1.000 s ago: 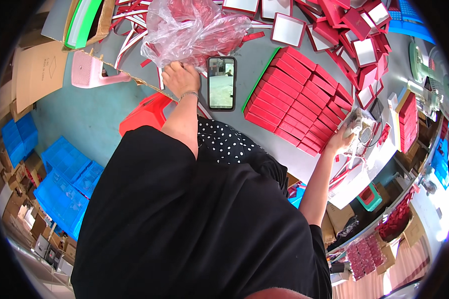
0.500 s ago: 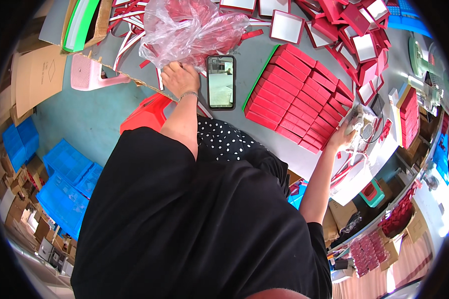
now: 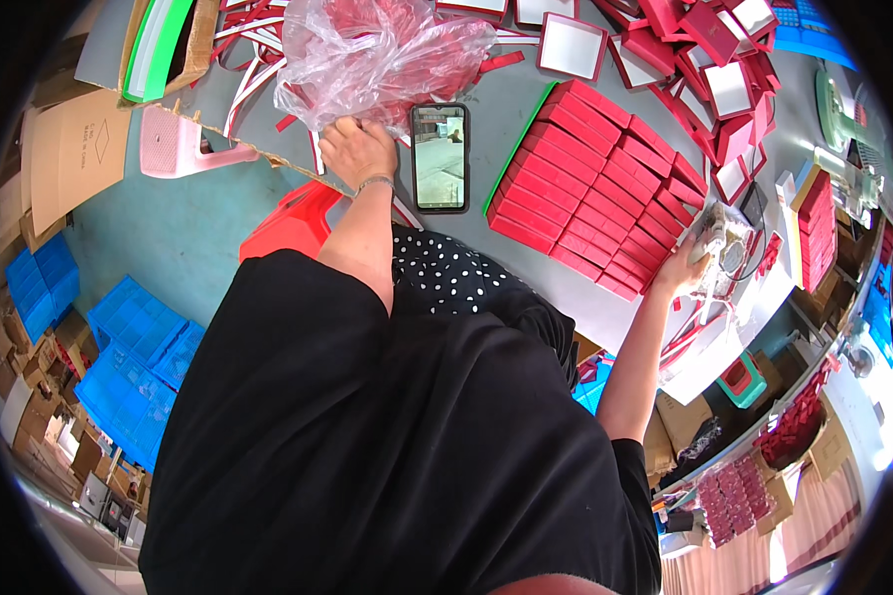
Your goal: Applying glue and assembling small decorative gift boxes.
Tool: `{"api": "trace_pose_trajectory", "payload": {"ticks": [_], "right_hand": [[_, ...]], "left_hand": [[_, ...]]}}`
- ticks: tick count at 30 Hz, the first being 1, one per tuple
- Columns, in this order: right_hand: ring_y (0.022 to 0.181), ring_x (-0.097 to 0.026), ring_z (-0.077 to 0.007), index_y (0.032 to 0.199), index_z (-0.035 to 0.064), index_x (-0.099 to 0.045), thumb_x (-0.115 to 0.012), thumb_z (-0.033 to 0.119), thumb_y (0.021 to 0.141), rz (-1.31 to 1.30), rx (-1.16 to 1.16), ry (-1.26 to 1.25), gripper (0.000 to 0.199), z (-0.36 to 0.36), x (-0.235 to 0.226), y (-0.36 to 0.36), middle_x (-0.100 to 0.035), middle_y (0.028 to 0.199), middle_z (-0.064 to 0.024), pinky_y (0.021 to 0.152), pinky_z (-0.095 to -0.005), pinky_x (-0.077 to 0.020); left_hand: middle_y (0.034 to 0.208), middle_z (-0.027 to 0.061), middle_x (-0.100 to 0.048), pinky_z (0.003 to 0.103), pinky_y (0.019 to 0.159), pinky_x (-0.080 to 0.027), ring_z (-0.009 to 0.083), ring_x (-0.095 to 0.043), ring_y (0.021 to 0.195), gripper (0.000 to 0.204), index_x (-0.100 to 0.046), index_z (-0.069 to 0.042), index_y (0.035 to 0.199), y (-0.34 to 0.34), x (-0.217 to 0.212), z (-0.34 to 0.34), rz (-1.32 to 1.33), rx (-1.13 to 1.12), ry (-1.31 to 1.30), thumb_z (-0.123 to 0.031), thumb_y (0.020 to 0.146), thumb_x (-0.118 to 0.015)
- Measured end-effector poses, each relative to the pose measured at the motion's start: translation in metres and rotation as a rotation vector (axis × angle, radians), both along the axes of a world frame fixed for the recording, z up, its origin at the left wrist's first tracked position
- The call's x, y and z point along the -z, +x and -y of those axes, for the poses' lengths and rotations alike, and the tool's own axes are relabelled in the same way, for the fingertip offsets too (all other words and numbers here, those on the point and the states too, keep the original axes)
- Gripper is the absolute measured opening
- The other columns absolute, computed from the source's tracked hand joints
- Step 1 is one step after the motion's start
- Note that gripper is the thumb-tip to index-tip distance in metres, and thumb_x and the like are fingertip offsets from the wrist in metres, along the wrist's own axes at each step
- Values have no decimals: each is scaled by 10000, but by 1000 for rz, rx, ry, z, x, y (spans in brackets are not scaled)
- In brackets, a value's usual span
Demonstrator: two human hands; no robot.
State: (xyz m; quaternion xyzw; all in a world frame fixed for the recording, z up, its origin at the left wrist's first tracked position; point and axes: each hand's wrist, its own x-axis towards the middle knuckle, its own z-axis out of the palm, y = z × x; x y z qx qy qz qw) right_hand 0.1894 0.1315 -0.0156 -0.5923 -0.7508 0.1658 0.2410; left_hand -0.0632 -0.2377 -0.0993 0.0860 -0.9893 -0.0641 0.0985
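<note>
Whitish device [image 3: 728, 244] sitting on counter [image 3: 508, 107], at right, just beside stacked red boxes [image 3: 590, 188]. Right hand [image 3: 681, 270] meeting it, fingers partly hidden; cannot tell if pinching. Step in hand seemingly handling device; next move probably calling for steady hold, without nudging stack. Left hand [image 3: 357, 153] curling at lower edge of clear plastic bag [image 3: 377, 61]; cannot tell whether pinching it. Phone [image 3: 441, 159] lying nearby, screen glowing.
</note>
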Motion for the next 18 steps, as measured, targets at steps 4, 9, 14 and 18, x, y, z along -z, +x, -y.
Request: {"api": "trace_pose_trajectory", "payload": {"ticks": [4,9,14,18], "right_hand": [[712,-610,-202,1192,122,-587,-611,324,845,18,-1,6,402,-1,-1,-1,-663,879,-104,682,-348,-480],[696,-601,-182,1191,97,-585,-616,294,847,-16,-5,8,398,0,0,-2,-661,879,-92,661,-326,-482],[687,-596,-173,1176,88,-592,-620,282,847,-10,5,5,383,-1,0,-1,-660,876,-90,651,-317,-483],[678,-594,-171,1172,97,-595,-620,278,848,2,10,2,372,1,-2,-3,-659,870,-88,640,-318,-482]], "left_hand": [[990,176,-537,437,825,-390,337,-493,949,250,-547,-46,855,0,0,0,0,-3,0,-284,788,-513],[987,175,-537,435,824,-389,335,-493,946,248,-547,-47,853,-1,1,0,-2,-3,-6,-285,789,-514],[976,169,-537,433,821,-389,331,-492,940,246,-549,-50,853,0,0,-1,7,-3,-9,-285,787,-517],[977,166,-538,432,820,-390,329,-493,941,249,-552,-51,855,0,2,1,-4,-2,-7,-288,787,-517]]}}
